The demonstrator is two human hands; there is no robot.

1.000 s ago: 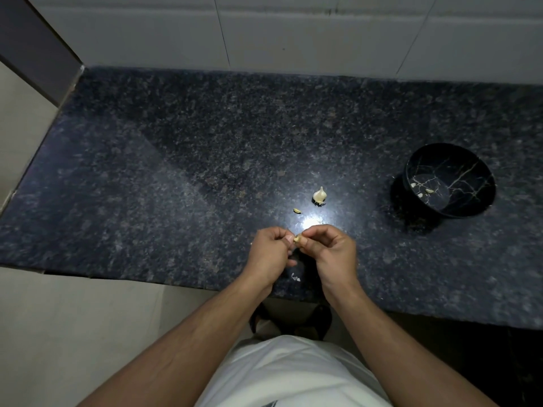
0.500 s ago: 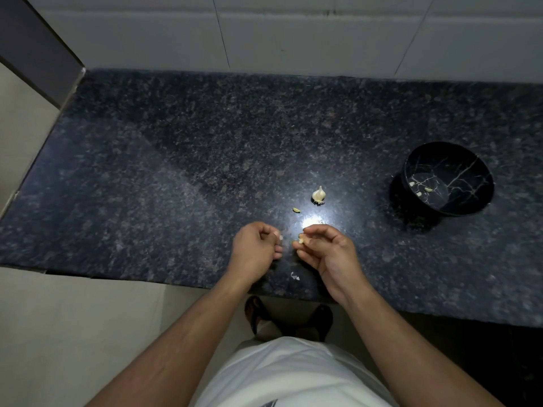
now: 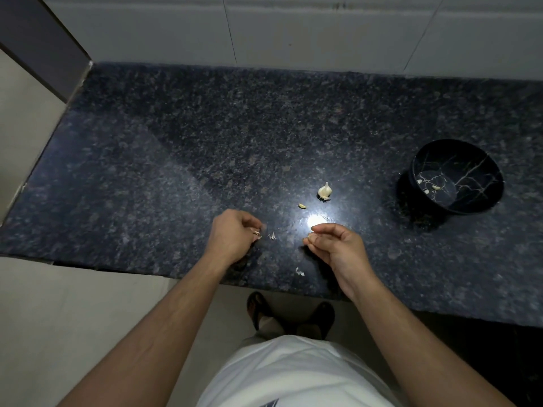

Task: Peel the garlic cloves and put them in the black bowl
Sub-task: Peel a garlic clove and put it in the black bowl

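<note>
My right hand (image 3: 332, 245) pinches a small garlic clove (image 3: 311, 237) between thumb and fingers, just above the dark granite counter (image 3: 176, 160). My left hand (image 3: 233, 236) hovers to its left with curled fingers; a scrap of papery skin (image 3: 256, 232) sits at its fingertips, and another scrap (image 3: 272, 236) lies just beside it. A partial garlic bulb (image 3: 324, 190) and one loose clove (image 3: 302, 206) lie beyond my hands. The black bowl (image 3: 482, 201) with gold veins stands far right, with a few peeled cloves (image 3: 435, 187) inside.
A bit of skin (image 3: 299, 272) lies near the counter's front edge. A white tiled wall (image 3: 293, 30) backs the counter, and its left end meets a dark panel (image 3: 44, 45). My feet in sandals (image 3: 291, 315) show on the floor below the edge.
My hands were together, working on the clove; they have drawn apart. The left hand moved left with skin scraps, the right kept the clove.
</note>
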